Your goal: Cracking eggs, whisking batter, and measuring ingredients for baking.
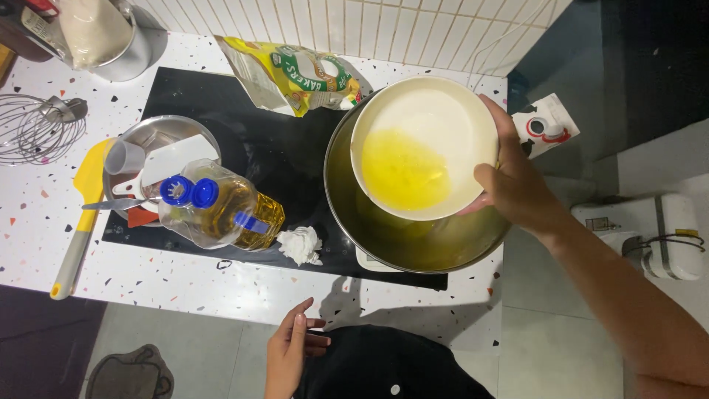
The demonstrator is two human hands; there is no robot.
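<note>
Right hand (517, 185) grasps white bowl (422, 148) of yellow liquid, tilted over steel mixing bowl (413, 236), frame centre-right. Left hand (292, 351) released, empty, bottom centre.

A single head-worn camera looks almost straight down from above the person, close over the speckled worktop (185, 284). It faces the tiled wall (354, 26) at the frame's top; floor shows along the bottom and beyond the right hand (517, 188).
</note>
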